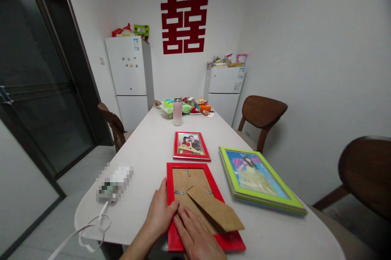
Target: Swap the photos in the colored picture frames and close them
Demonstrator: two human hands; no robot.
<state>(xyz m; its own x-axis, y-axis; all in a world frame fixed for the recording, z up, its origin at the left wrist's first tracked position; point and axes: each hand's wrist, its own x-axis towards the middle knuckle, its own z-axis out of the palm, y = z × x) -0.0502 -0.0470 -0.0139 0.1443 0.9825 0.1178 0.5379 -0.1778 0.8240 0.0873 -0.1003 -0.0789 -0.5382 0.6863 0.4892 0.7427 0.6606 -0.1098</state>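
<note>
Face down on the table lies a red picture frame (210, 176), its brown backing board (182, 178) and metal clips showing. A brown stand flap (218, 211) juts up at an angle from the board. My left hand (160, 211) grips the frame's left side, thumb over the rim and fingers along the outer edge. Flat across the lower left of the backing rests my right hand (198, 233), fingers stretched out. Just beyond is a smaller red frame (192, 158) with a couple's photo, face up. To the right lies a larger green frame (295, 204), also photo side up.
A pink bottle (177, 112) and assorted packages (186, 107) stand at the table's far end. On the left are a blurred white device (113, 184) and its white cable (90, 223). Wooden chairs (264, 109) flank the white table (146, 150).
</note>
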